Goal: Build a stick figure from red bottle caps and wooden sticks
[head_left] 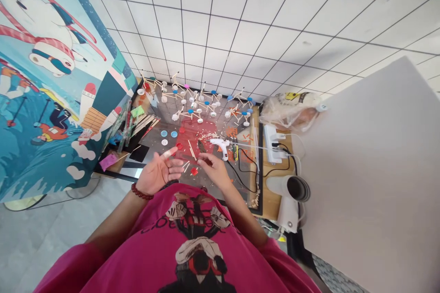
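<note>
My left hand [160,172] is palm up at the near left of the table, fingers spread, with nothing resting on the palm. Its index finger reaches to a red cap [179,146]. My right hand [213,167] is over the near middle, fingers bent; whatever may be between its fingertips is too small to make out. Just left of it lie thin wooden sticks [191,150]. Another red piece [194,171] lies between the hands. Beyond my right hand is a white glue gun [220,145]. Blue caps [174,134] and a white cap [164,142] lie further left.
Several small stick-and-cap models [195,104] stand along the tiled wall. On the right are a power strip [274,144], black cables, a plastic bag [292,110] and stacked cups [297,188]. Black sheets [139,153] and sticks lie at the left.
</note>
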A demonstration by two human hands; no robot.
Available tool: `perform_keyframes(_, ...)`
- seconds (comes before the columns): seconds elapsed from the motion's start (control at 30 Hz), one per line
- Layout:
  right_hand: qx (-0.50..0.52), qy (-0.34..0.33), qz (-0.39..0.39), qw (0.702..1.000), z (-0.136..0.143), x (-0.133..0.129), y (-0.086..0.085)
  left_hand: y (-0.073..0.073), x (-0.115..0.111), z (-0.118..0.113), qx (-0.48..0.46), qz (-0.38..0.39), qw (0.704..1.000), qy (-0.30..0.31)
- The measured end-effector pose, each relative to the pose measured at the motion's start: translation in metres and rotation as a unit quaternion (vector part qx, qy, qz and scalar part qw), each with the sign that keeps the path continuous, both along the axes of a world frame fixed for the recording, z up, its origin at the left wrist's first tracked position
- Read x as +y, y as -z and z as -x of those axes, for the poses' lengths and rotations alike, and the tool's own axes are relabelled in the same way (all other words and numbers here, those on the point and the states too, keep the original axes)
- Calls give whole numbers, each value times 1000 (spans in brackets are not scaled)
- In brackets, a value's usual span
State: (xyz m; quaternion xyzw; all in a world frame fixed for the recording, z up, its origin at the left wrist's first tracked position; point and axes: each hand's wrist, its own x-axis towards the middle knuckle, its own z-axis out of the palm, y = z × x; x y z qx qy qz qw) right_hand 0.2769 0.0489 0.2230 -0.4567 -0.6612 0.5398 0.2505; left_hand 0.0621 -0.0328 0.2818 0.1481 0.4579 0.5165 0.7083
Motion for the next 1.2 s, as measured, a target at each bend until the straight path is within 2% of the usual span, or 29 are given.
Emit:
perform_keyframes(0.07, -160, -53, -46, 985, -13, -2, 20, 20, -4, 14, 147, 13, 988, -36)
perform_keyframes(0.13, -224, -106, -67, 966, -21, -7, 35, 41, -12, 23, 285, 24, 957, -57)
perform_keyframes(0.17, -244, -138, -87, 956, -23, -10, 41, 51, -16, 26, 321, 24, 945, -51)
perform_keyframes(0.23, -265, -192, -135, 935, -20, -14, 49, 63, -23, 28, 354, 17, 934, -36)
perform_keyframes(0.33, -263, -238, -173, 919, -8, -12, 59, 67, -24, 22, 366, -14, 930, -24)
perform_keyframes(0.43, -229, -233, -164, 931, 4, -9, 63, 58, -20, 12, 383, -63, 922, -3)
perform_keyframes(0.53, -168, -187, -138, 958, 11, -11, 50, 42, -17, 1, 419, -124, 900, 5)
perform_keyframes(0.63, -42, -112, -97, 988, 12, -16, 17, 24, -17, -8, 433, -186, 882, -4)
perform_keyframes(0.67, 12, -106, -101, 989, 11, -18, 3, 17, -17, -11, 425, -206, 882, -5)
perform_keyframes(0.77, 84, -116, -153, 978, 8, -21, -33, -1, -19, -19, 377, -252, 891, -6)
perform_keyframes(0.87, 106, -128, -182, 969, 3, -24, -55, -16, -20, -25, 333, -284, 899, -10)
perform_keyframes(0.97, 105, -117, -184, 970, 2, -28, -62, -24, -20, -28, 293, -283, 913, -17)
perform_keyframes(1.1, 81, -90, -222, 968, 3, -31, -64, -27, -20, -31, 242, -240, 939, -47)
perform_keyframes(1.2, 89, -90, -239, 963, 3, -30, -67, -30, -20, -32, 259, -250, 932, -42)
